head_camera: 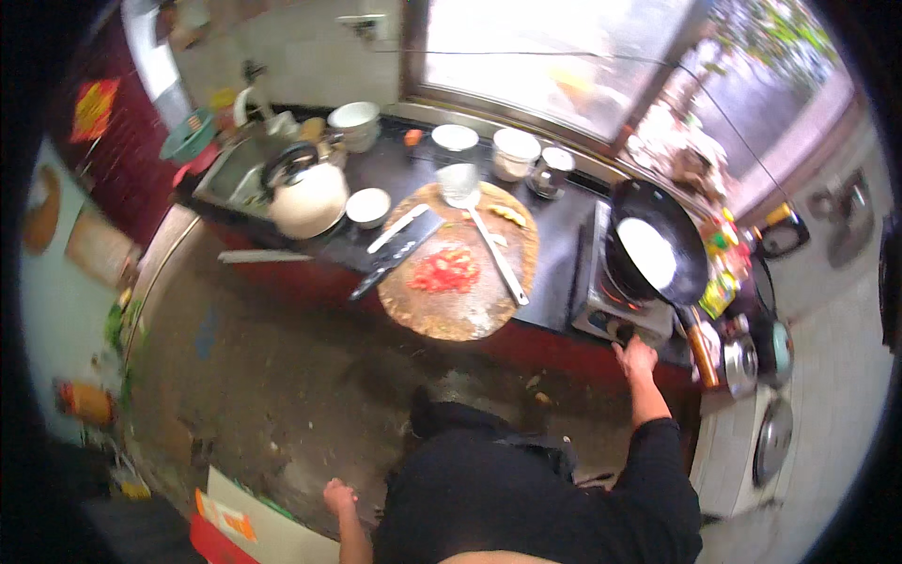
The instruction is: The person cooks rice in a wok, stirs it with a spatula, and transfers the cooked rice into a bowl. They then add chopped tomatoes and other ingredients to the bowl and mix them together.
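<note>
My right hand is at the front of a gas stove, its fingers on the control knob. On that stove sits a black wok, its wooden handle pointing toward me; a bright white patch shows in its bowl. An orange glow is visible beneath it. My left hand hangs low at my side, loosely curled, with nothing visible in it. Left of the stove, a round wooden chopping board holds chopped red food, probably tomato, a cleaver and a long-handled ladle.
A kettle stands beside the sink. A small white bowl is near the board. Several bowls and cups, including a white bowl, line the windowsill side. Seasoning packets and a metal pot crowd the wok's right.
</note>
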### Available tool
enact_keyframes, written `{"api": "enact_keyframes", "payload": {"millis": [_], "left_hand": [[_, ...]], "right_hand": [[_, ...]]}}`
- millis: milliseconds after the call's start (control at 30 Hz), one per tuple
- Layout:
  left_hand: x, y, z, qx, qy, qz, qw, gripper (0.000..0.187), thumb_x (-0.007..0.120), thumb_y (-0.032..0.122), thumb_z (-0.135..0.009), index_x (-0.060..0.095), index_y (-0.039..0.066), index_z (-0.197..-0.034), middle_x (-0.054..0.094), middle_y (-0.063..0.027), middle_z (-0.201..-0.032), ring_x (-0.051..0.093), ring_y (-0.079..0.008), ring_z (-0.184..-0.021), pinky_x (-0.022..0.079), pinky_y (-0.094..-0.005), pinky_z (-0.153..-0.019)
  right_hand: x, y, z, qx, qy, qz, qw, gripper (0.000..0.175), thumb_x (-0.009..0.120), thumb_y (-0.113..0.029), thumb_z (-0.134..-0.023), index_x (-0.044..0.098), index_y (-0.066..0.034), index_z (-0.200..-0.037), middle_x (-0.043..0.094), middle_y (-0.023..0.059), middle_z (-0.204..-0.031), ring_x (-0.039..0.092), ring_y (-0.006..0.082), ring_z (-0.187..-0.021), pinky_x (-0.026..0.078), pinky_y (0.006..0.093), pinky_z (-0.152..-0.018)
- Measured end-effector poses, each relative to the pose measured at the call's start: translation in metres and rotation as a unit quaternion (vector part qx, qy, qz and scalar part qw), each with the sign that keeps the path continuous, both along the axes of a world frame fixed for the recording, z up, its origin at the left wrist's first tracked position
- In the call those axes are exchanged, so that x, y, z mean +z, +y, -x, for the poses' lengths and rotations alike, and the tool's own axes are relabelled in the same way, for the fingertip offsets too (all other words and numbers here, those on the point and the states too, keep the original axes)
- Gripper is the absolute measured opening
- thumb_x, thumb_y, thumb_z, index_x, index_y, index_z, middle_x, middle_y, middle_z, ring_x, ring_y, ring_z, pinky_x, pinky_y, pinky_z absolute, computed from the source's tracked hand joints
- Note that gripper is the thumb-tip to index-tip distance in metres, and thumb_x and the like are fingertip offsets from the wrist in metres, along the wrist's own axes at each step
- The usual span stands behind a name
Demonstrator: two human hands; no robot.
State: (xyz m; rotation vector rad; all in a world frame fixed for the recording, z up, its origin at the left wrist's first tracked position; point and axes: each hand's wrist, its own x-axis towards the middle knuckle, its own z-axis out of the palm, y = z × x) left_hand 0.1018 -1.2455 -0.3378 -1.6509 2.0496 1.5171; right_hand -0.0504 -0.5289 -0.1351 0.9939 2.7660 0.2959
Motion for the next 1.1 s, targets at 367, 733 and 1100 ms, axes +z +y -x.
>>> {"api": "enact_keyframes", "payload": {"millis": [367, 733, 1100], "left_hand": [[0.085, -0.044, 0.183, -0.107, 0.079, 0.134, 0.982, 0.022, 0.054, 0.02, -0.093, 0.043, 0.005, -0.081, 0.045, -0.0075, -0.061, 0.044, -0.0184, -0.042, 0.038, -0.0343, -0.033], [0.314, -0.008, 0.485, -0.168, 0.438, 0.008, 0.883, 0.036, 0.053, 0.028, -0.099, 0.043, 0.014, -0.067, 0.036, 0.0067, -0.054, 0.032, -0.0036, -0.043, 0.025, -0.0229, -0.035], [0.32, 0.056, 0.833, -0.444, 0.337, 0.248, 0.792, 0.042, 0.054, 0.039, -0.09, 0.059, 0.0, -0.075, 0.064, -0.0161, -0.069, 0.066, -0.0303, -0.068, 0.048, -0.0423, -0.069]], "right_hand": [[-0.035, -0.078, 0.013, -0.125, -0.201, 0.189, 0.953, 0.029, 0.061, -0.028, -0.081, 0.072, -0.006, -0.097, 0.071, 0.014, -0.104, 0.068, 0.0274, -0.101, 0.053, 0.0404, -0.084], [-0.039, -0.174, 0.104, -0.077, 0.3, 0.408, 0.859, 0.036, 0.042, -0.035, -0.1, 0.055, -0.0073, -0.118, 0.061, 0.0096, -0.085, 0.062, 0.0179, -0.063, 0.049, 0.0331, -0.058], [-0.006, -0.268, 0.159, -0.104, 0.31, 0.234, 0.916, 0.03, 0.047, -0.025, -0.098, 0.061, 0.0001, -0.104, 0.057, 0.0191, -0.099, 0.056, 0.0354, -0.097, 0.044, 0.0419, -0.087]]}}
